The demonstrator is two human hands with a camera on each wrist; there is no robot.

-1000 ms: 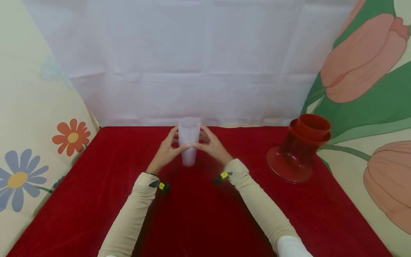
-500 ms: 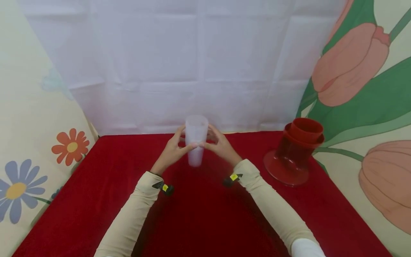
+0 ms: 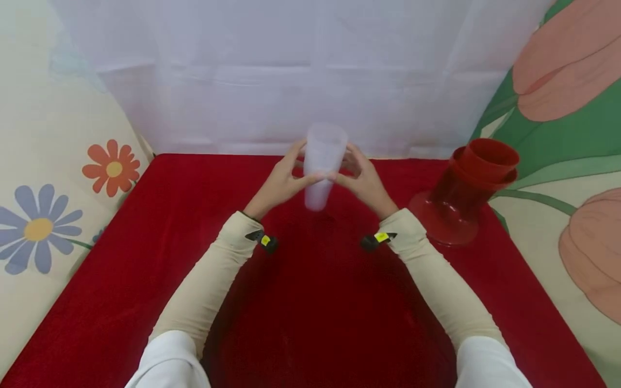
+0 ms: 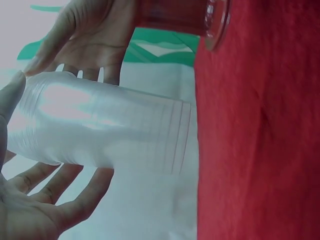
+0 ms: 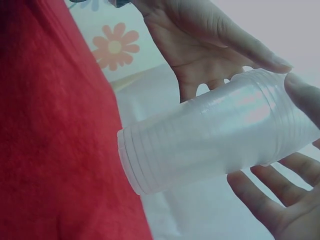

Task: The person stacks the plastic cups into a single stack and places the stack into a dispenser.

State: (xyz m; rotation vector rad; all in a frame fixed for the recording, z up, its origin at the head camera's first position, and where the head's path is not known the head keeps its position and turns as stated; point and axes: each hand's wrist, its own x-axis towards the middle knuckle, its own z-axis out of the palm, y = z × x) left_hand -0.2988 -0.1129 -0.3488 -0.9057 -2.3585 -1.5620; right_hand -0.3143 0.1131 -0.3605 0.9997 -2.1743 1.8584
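Note:
A stack of nested clear plastic cups (image 3: 325, 153) is held between both hands at the middle of the head view, mouths up and leaning slightly. My left hand (image 3: 283, 180) grips its left side, with the thumb in front and the fingers curving round behind. On the other side my right hand (image 3: 366, 183) grips it the same way, the thumb tips meeting at the near face. In the left wrist view the bottom of the cup stack (image 4: 125, 130) hangs just above the red cloth. Rings of the nested rims show in the right wrist view.
A red plastic cylinder (image 3: 448, 199) with a wide round base and a cup-like top stands at the table's right. Red cloth (image 3: 315, 302) covers the table. A white sheet (image 3: 233, 108) hangs behind, with flower-printed cloth (image 3: 43, 129) at both sides.
Both hands have carried the cup stack a little to the right, toward the red cylinder. The head view has tipped, so the table sits higher in it. The grip looks the same.

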